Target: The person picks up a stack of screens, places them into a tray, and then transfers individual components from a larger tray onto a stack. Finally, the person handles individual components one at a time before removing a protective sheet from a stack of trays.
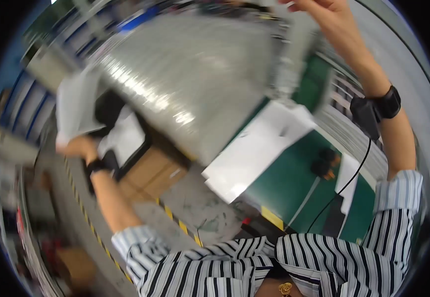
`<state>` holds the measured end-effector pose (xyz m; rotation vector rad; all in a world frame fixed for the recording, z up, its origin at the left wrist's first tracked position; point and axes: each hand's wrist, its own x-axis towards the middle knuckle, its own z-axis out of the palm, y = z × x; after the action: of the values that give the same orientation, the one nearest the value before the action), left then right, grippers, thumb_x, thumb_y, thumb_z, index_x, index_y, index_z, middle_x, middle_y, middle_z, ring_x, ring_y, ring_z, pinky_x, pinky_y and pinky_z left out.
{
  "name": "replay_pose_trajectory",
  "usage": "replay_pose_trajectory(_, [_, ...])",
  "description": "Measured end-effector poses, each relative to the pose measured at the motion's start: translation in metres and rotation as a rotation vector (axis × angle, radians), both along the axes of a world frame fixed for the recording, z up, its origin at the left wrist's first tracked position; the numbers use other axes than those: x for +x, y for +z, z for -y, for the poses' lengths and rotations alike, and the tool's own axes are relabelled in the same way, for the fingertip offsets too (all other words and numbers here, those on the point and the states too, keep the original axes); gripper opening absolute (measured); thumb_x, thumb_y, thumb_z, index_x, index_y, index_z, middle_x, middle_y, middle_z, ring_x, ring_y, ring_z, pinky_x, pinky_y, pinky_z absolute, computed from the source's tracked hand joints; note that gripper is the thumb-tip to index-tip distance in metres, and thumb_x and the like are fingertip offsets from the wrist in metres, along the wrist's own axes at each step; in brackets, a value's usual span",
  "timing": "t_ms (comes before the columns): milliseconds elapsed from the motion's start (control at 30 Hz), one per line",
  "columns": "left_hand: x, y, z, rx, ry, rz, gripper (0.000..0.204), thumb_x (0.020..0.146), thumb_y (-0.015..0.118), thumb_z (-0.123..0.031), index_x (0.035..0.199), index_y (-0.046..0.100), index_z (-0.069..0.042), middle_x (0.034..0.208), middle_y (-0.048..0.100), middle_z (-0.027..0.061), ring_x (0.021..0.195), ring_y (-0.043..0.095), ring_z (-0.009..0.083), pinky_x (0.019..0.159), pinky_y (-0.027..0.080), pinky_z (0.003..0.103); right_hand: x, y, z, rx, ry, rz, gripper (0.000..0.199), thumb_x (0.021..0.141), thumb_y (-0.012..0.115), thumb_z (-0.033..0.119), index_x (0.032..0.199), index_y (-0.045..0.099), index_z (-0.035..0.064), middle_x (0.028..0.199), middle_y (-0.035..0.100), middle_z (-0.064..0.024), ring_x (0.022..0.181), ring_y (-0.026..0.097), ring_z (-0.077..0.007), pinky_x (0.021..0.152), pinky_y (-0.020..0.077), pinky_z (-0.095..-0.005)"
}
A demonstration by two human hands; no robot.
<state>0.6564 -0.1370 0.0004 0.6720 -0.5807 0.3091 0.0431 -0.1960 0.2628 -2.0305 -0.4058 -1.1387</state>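
Observation:
My left hand (80, 147) is stretched out to the left, its fingers closed on the lower edge of a white sheet (79, 106). Blur hides whether the sheet is paper or thin plastic. Just right of that hand, a black bin (140, 154) holds crumpled white material (128, 136). My right hand (319, 9) is raised at the top edge, where the frame cuts off part of it; its fingers are blurred. Below that arm, white papers (259, 148) lie on a green tabletop (274, 180).
A large shiny, plastic-covered surface (195, 74) fills the middle. Cardboard boxes (153, 171) stand beneath the bin. Dark objects with orange parts (325, 164) sit on the green top. A black cable (346, 185) hangs from my right wrist device. Yellow-black tape (178, 220) marks the floor.

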Motion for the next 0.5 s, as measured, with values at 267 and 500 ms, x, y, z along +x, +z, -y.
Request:
replay_pose_trajectory(267, [-0.032, -0.151, 0.054, 2.132, 0.196, 0.693, 0.030, 0.074, 0.056, -0.028, 0.088, 0.060, -0.001, 0.086, 0.061, 0.0180, 0.081, 0.059, 0.0349, 0.073, 0.046, 0.044, -0.187, -0.018, -0.186, 0.174, -1.592, -0.730, 0.022, 0.088, 0.047, 0.013, 0.102, 0.060, 0.0016, 0.080, 0.062, -0.0042, 0.070, 0.055, -0.0077, 0.056, 0.0445, -0.0218])
replay_pose_trajectory(500, [0.034, -0.139, 0.056, 1.196, -0.015, 0.410, 0.038, 0.068, 0.055, -0.004, 0.105, 0.056, 0.002, 0.099, 0.059, 0.0179, 0.086, 0.054, 0.0228, 0.077, 0.042, 0.032, -0.257, -0.068, -0.050, -0.042, -1.641, -1.034, 0.025, 0.080, 0.050, 0.022, 0.089, 0.062, 0.0022, 0.084, 0.062, -0.0162, 0.079, 0.059, -0.0312, 0.071, 0.0459, -0.0381])
